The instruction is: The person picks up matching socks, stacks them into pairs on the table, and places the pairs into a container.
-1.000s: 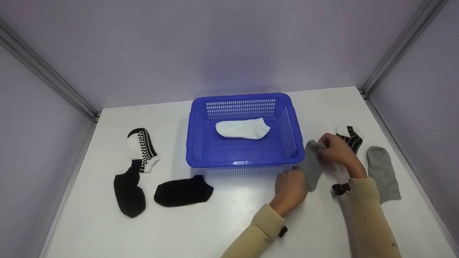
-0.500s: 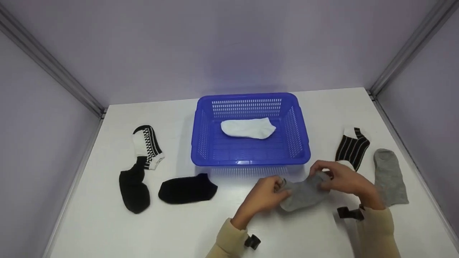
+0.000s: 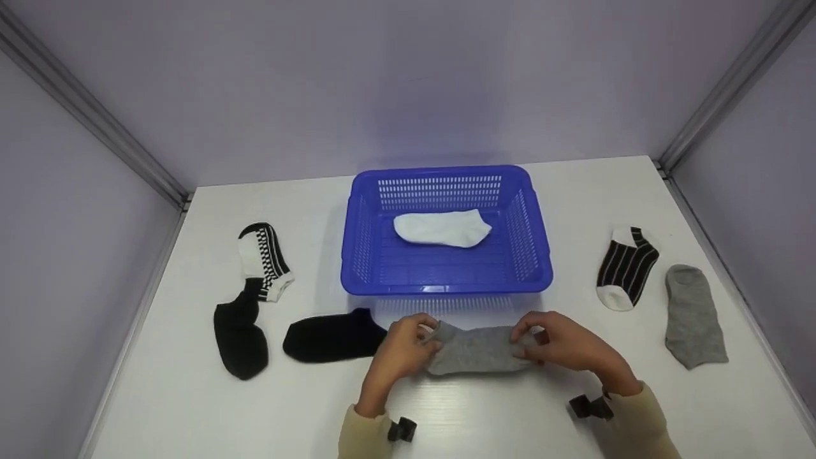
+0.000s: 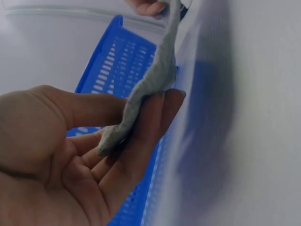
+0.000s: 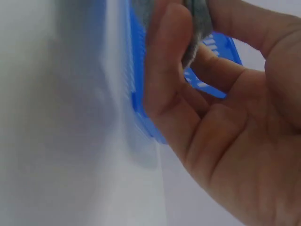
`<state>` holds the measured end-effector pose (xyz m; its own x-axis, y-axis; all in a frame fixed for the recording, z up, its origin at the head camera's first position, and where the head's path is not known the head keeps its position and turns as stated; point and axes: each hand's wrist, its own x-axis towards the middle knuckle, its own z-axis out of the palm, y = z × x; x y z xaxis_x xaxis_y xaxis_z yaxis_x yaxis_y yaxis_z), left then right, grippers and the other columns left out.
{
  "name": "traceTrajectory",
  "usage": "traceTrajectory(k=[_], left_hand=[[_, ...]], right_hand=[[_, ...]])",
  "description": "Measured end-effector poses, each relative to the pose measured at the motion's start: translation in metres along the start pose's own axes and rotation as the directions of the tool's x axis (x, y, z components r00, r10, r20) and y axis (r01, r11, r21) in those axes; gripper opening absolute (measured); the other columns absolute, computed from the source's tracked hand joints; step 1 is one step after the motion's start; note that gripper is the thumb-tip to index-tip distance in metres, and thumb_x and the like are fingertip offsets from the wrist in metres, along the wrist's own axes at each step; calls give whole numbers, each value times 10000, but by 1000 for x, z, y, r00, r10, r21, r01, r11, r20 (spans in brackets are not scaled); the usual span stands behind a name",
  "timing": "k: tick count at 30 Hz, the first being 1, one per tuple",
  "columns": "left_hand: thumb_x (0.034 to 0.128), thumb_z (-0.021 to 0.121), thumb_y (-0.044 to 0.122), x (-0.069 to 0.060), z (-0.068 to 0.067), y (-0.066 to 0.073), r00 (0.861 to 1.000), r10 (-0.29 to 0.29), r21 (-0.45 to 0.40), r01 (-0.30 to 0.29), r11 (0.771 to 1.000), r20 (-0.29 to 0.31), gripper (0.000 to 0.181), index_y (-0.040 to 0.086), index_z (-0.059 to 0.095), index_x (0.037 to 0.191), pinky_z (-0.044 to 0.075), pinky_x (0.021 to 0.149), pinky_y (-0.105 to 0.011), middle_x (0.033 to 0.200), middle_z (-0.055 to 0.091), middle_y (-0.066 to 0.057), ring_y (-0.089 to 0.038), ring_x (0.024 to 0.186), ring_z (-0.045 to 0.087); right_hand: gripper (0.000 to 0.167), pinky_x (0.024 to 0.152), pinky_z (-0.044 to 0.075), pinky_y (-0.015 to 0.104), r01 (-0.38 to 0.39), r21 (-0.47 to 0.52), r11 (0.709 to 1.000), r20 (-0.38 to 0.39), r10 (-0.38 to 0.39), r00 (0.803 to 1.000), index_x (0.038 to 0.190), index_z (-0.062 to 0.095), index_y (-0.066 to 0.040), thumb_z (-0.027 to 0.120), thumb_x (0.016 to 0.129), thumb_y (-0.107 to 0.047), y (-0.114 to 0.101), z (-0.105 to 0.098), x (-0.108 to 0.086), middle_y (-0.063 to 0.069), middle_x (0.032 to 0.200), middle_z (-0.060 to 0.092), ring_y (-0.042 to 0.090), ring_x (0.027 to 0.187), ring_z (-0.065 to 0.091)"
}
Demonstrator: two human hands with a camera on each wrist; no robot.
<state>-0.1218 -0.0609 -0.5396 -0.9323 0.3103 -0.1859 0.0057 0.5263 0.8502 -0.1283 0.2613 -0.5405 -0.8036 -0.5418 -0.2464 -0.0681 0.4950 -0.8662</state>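
A grey ankle sock (image 3: 481,350) is stretched out sideways in front of the basket, held at both ends. My left hand (image 3: 403,347) pinches its cuff end between thumb and fingers; the left wrist view shows the sock (image 4: 157,70) edge-on above the white surface. At the toe end, my right hand (image 3: 561,343) pinches the fabric, and the right wrist view shows the thumb and fingers of that hand (image 5: 225,108) around the sock's tip (image 5: 200,23). Another grey sock (image 3: 695,319) lies flat at the far right.
A blue plastic basket (image 3: 446,289) stands at the centre back with a white sock (image 3: 442,228) inside. To the left lie a checkered black-and-white sock (image 3: 261,258) and two black socks, one folded-looking (image 3: 241,338), one flat (image 3: 331,336). A striped sock (image 3: 628,268) lies right.
Both hands have carried the grey sock from beside the basket's right side to the front and left. It has turned from upright to lying sideways, and the left hand has taken its cuff end.
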Motion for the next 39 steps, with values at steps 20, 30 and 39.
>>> traceTrajectory(k=[20,30,39], left_hand=[[800,808,46,-16,-14,-3,984,-5,294,58,954,-178,369,-43,680,1134,555,845,-483,1016,656,-180,-303,924,643],[862,773,25,-13,3,-2,993,115,312,-108,944,-4,331,42,747,1192,565,934,-393,1085,653,-103,-205,1007,637],[796,742,-1,-16,2,-1,996,91,315,-89,945,6,443,-5,734,1240,559,923,-391,1097,627,-115,-183,954,595]], right_hand=[[315,810,504,332,-36,-417,908,-241,-72,968,1121,747,-10,839,845,-131,-22,43,15,104,1095,604,182,950,527],[180,810,528,351,-31,-511,859,-267,-125,956,1022,767,-32,825,851,-47,-24,46,17,30,974,620,150,925,534],[271,749,518,285,-48,-417,908,-249,-63,966,1097,727,-18,801,837,-36,-12,39,12,42,977,593,117,866,545]])
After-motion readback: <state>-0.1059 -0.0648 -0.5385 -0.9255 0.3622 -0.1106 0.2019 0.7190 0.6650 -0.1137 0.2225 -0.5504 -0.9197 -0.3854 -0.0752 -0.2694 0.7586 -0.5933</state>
